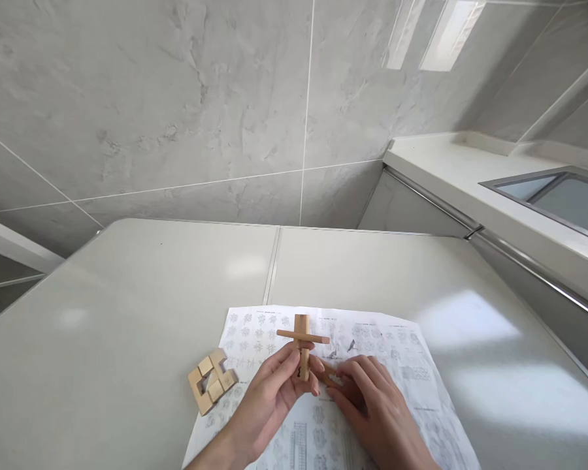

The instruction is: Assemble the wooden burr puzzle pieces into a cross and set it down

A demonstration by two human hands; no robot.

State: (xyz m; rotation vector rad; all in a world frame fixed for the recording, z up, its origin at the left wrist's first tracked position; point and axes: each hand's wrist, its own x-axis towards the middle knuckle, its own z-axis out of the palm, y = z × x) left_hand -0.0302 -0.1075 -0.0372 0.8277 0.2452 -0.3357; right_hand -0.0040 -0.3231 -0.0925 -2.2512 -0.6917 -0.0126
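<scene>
My left hand [281, 378] is closed on a small cross-shaped assembly of wooden puzzle pieces [301, 324], raised above a printed sheet. One bar stands upright in it and another crosses it sideways; dark marks show on the lower end. To the right, my right hand [372, 398] pinches a notched wooden puzzle piece [329, 373] low over the paper, close to the left fingertips. My right palm and fingers partly cover that piece. Beneath both hands lies the instruction sheet [411, 375], printed with many small diagrams.
Several more notched wooden pieces [210, 378] lie grouped at the sheet's left edge. Everything rests on a pale folding table [127, 294] with a seam down its middle. A grey tiled wall [176, 98] stands behind, and a white counter [445, 156] with a sink runs along the right.
</scene>
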